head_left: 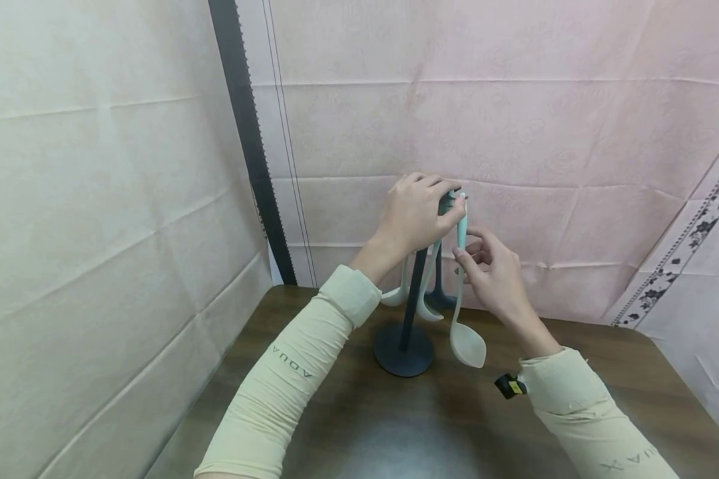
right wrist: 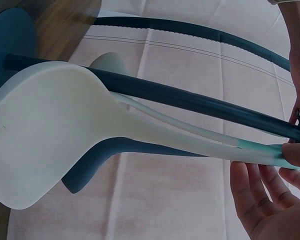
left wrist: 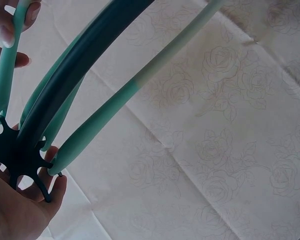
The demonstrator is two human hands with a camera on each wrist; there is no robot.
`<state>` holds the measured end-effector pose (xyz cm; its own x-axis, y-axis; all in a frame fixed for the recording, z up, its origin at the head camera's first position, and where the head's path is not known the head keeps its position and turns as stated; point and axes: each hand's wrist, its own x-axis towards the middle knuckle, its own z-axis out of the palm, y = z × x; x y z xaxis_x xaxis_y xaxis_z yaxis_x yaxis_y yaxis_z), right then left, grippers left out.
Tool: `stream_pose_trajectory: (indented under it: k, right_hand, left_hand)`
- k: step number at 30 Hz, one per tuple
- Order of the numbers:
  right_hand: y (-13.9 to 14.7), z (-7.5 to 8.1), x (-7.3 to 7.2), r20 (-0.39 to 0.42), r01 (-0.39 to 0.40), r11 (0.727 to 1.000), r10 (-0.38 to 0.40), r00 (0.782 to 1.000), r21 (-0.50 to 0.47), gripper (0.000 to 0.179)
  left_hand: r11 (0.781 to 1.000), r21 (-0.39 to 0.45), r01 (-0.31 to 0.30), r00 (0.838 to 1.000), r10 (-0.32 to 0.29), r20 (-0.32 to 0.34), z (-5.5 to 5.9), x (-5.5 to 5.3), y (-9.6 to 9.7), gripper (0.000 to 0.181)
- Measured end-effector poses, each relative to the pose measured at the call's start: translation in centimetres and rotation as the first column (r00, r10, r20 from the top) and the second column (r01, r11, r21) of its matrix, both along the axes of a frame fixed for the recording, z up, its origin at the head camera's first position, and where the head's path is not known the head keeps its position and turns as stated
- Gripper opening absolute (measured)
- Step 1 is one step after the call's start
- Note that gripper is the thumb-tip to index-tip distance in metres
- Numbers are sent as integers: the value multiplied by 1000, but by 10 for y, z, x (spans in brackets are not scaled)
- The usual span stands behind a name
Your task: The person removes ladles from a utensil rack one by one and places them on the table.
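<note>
The utensil stand point(head_left: 417, 283) is set on the brown wooden tabletop point(head_left: 335, 432), its dark post rising from a round base point(head_left: 403, 356). The hooked top point(left wrist: 21, 155) is gripped from above by the left hand point(head_left: 416, 213), with the fingers bent over the far side and the thumb toward the right hand point(head_left: 494, 269).

The pale ladle point(head_left: 469, 344) is found at the stand's right side. Its mint-green handle is pinched between the right thumb and fingers, and the handle's upper end is seen at one of the hooks in the left wrist view; its bowl is hung downward, above the tabletop and near the base. Whether its weight is borne by the hook or by the hand cannot be told.

Behind the post, a dark blue utensil point(head_left: 440, 297) is suspended, with a narrower pale utensil point(head_left: 429, 310) beside it and another pale utensil point(head_left: 395, 297) at the left. Both forearms are covered by pale yellow sleeves point(head_left: 299, 366). The background is filled by creased pale cloth point(head_left: 515, 133), on which faint rose outlines are shown in the left wrist view.
</note>
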<state>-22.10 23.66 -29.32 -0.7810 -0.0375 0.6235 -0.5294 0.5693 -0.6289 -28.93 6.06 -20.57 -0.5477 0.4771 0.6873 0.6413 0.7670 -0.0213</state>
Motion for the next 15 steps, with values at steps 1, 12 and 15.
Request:
stream_pose_trajectory:
  k: [1, 12, 15]
  right_hand:
    - [0, 0, 0, -1, -2, 1000, 2, 1000, -1, 43]
    - [2, -1, 2, 6, -31, 1000, 31, 1000, -2, 40]
    - [2, -1, 1, -2, -35, 999, 35, 999, -1, 38]
  left_hand:
    - [1000, 2, 0, 1000, 0, -3, 0, 0, 0, 46]
    - [1000, -11, -2, 1000, 3, 19, 0, 1, 0, 48]
    - [1000, -6, -2, 1000, 2, 18, 1, 1, 0, 48]
